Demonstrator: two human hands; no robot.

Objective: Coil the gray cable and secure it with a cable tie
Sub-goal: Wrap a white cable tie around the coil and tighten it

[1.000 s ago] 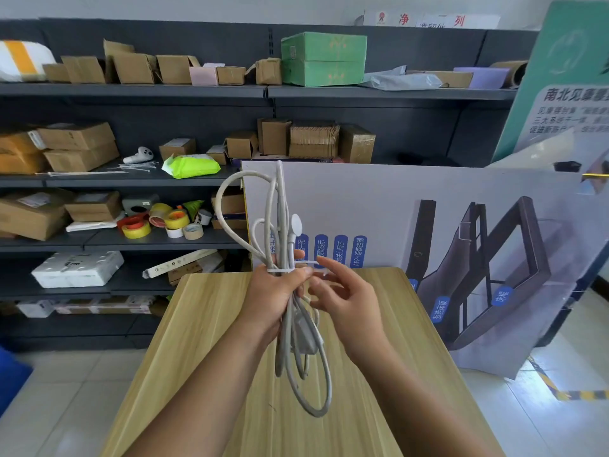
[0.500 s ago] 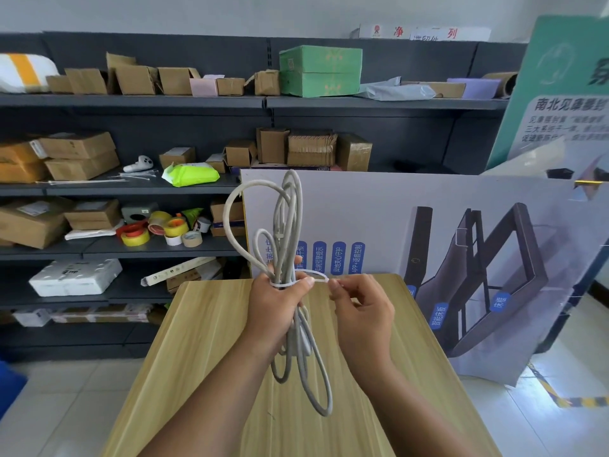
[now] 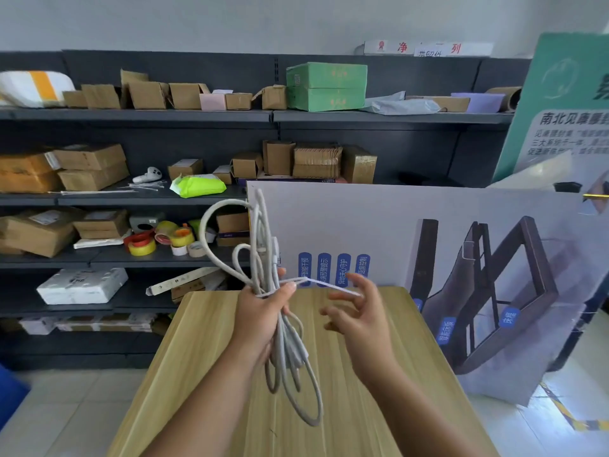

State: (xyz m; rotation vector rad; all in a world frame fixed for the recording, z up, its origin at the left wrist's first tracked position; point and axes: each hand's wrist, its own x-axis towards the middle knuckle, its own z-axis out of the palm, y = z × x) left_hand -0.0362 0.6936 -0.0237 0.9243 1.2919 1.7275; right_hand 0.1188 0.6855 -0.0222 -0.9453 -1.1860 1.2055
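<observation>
**Head view: coiled cable gripped in the left hand, tie tail sticking out to the right**

Head camera looks down over a wooden table (image 3: 412, 374) with dark shelving (image 3: 138, 115) behind it. At the far left, the shelves carry cardboard boxes (image 3: 92, 166), rolls of tape (image 3: 141, 245) and a white foam block (image 3: 82, 285); a bright green packet (image 3: 197, 186) lies on the middle shelf, and a green carton (image 3: 326, 87) sits on the top one.

Above the table's far edge, the left hand (image 3: 263, 311) is closed around the middle of the gray cable (image 3: 260, 232). The cable is gathered into long loops: some rise above the fist, others hang below it over the tabletop, and the lowest loop reaches toward the table's near edge. A white cable tie (image 3: 316, 283) wraps the bundle at the top of the fist, under the thumb, and its loose tail runs rightward.

Just right of that, the right hand (image 3: 356, 311) is held over the table with its fingers (image 3: 333, 296) spread and curled, gripping nothing; the tip of the tie's tail lies at or against its upper fingers, and contact cannot be told.

Behind the table's far right corner, a large printed board (image 3: 428, 225) leans upright, and a green sign (image 3: 566, 94) stands at the far right.
</observation>
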